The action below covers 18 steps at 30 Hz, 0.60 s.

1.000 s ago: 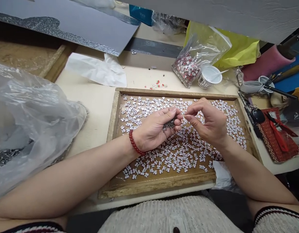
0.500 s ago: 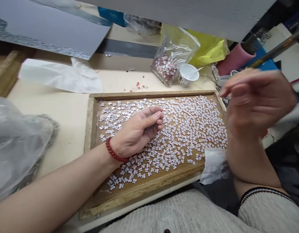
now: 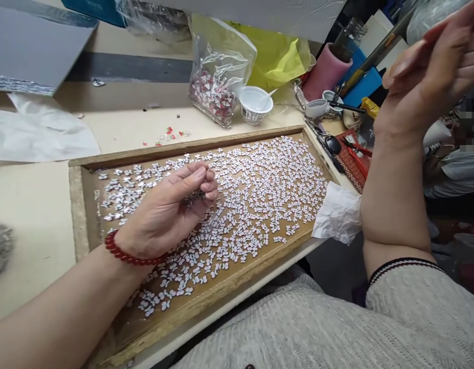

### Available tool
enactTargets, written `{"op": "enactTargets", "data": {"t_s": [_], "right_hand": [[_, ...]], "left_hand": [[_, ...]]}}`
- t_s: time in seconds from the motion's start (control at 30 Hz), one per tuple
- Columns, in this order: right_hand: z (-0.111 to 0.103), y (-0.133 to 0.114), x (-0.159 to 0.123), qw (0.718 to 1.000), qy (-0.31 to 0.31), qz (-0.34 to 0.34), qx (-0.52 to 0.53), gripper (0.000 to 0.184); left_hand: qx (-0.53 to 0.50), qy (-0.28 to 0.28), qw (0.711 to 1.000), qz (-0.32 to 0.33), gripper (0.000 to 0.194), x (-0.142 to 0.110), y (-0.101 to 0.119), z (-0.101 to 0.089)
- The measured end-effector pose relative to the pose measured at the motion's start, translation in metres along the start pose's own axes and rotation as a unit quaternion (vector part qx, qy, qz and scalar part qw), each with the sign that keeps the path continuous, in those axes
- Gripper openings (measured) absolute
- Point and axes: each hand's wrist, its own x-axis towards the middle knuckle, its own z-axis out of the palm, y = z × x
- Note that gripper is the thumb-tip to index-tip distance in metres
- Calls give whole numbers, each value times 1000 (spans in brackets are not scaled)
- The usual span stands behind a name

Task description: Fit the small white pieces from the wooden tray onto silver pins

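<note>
My left hand (image 3: 171, 210), with a red bracelet (image 3: 129, 253) at the wrist, is above a wooden-framed tray (image 3: 78, 205). Its fingers curl round a clump of small, thin metal pins (image 3: 193, 198); their exact shape is hard to make out. Spread over the tray's brown base are a great many small whitish bow-shaped pieces (image 3: 256, 179), partly covered by that hand. At the upper right my right hand (image 3: 440, 72) is raised off the table, its fingers loosely bent and apart, partly cut off by the frame edge. Nothing shows in it.
Behind the tray stand a clear bag of red and white pieces (image 3: 214, 97) and a white cup (image 3: 255, 105). Red-handled pliers (image 3: 358, 154) and a pink roll (image 3: 325, 72) are on the right. A crumpled tissue (image 3: 337, 212) lies at the tray's right corner. Another person's sleeve (image 3: 462, 171) shows at far right.
The view has swung to the right, so the tray appears further left. My right hand has risen and its fingers have loosened. My left hand keeps its hold over the tray.
</note>
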Motion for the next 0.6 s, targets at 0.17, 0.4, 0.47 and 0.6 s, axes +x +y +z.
{"op": "enactTargets", "data": {"t_s": [0.17,0.4,0.47,0.6], "right_hand": [[17,37,9,993,64,-5,-100,48],[9,87,34,947,68,-68,-305,49],[12,88,40,918,-13,-110,-381,47],[18,83,62,887,-121,-165,-415,42]], "left_hand": [[9,-8,1000,-2,16,1,2,0],[31,42,998,21,13,2,4,1],[41,51,997,28,10,2,5,0],[53,74,995,31,5,3,8,-1]]}}
